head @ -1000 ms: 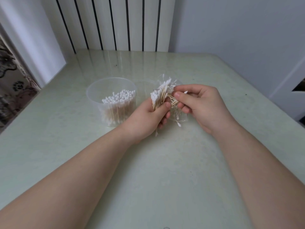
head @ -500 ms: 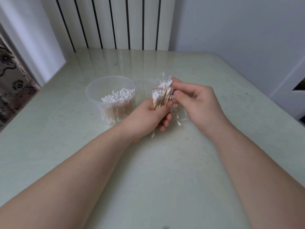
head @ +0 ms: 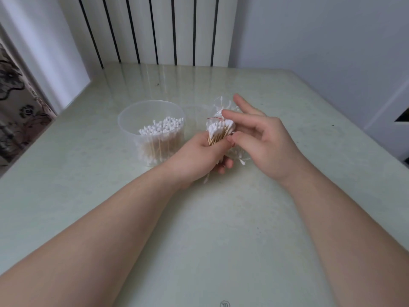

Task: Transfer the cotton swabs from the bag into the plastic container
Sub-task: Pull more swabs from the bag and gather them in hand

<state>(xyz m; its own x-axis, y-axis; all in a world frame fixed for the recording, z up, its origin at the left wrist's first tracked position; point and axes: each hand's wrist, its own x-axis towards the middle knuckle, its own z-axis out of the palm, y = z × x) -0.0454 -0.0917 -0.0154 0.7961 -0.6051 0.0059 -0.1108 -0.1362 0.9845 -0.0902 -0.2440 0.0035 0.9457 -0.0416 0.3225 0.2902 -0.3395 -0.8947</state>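
A round clear plastic container (head: 124, 117) stands on the table, partly filled with upright cotton swabs (head: 163, 127). Just right of it my left hand (head: 194, 156) grips a bundle of wooden-stick cotton swabs (head: 218, 134), white tips up, together with the crinkled clear bag (head: 240, 155). My right hand (head: 265, 138) is beside the bundle with its fingers spread and fairly straight. Its index fingertip touches the white tips and its thumb lies against the bundle's right side. The bundle's lower ends are hidden in my left palm.
The pale green table (head: 221, 229) extends toward me and to the right. A faint clear round piece (head: 194, 114) lies behind the container and bag. A white radiator (head: 155, 29) and walls close off the far edge; a patterned curtain (head: 15, 103) hangs left.
My right hand has let go its pinch on the swabs and spread its fingers, now only touching the tips. The loose swabs are gathered into the bundle in my left hand.
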